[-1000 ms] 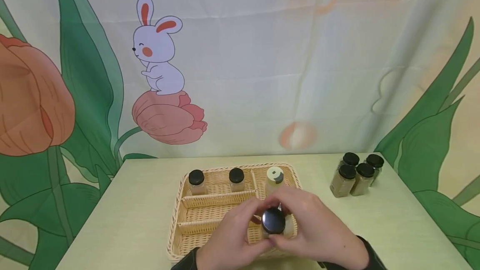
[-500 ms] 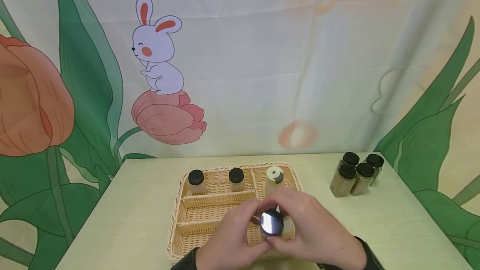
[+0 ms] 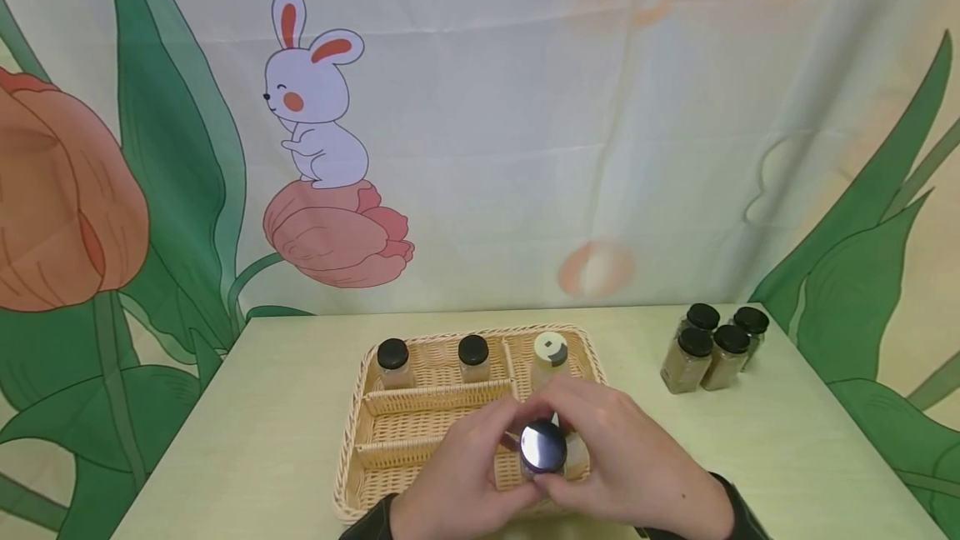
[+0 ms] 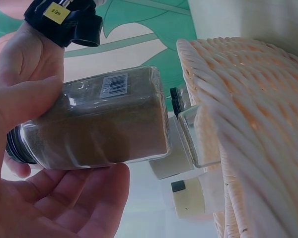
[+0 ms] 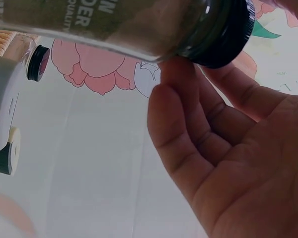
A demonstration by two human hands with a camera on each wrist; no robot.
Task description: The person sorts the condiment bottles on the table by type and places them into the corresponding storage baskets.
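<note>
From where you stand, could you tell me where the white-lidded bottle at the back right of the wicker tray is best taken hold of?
Grip the white-lidded bottle by its lid and shoulder, coming straight down from above. It stands upright in the wicker tray, whose rim and divider seem to block its sides, and both hands, left hand and right hand, hold a spice jar just in front.

both hands meet over the front right part of the wicker basket (image 3: 352, 448), which sits at the middle of the table (image 3: 285, 407) near its front edge. the left hand (image 3: 457, 473) and right hand (image 3: 637, 461) hold a spice jar (image 3: 543, 448) between them, its black lid facing up at the camera. two black-lidded jars (image 3: 393, 362) stand in the basket's back left compartment, and a white-capped bottle (image 3: 550, 354) stands in its back right corner. four dark-lidded jars (image 3: 712, 348) cluster at the table's back right corner.
</note>
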